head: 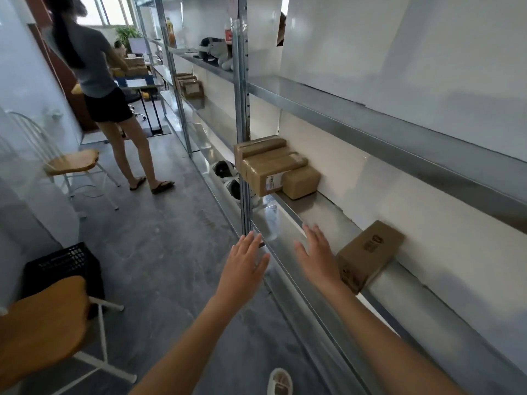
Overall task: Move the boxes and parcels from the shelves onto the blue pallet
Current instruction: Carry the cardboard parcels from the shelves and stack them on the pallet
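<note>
While both arms reach toward a metal shelf, the left hand and right hand hang spread, each grip open and empty. One cardboard box lies just beside the right hand; stacked cardboard parcels sit farther along the shelf.

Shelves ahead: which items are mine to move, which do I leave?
To move:
- single box nearest the right hand
- stacked boxes by the upright
- boxes on the far shelf

Leave:
- headsets low on the rack
- drink bottle
- black crate
- chairs
</note>
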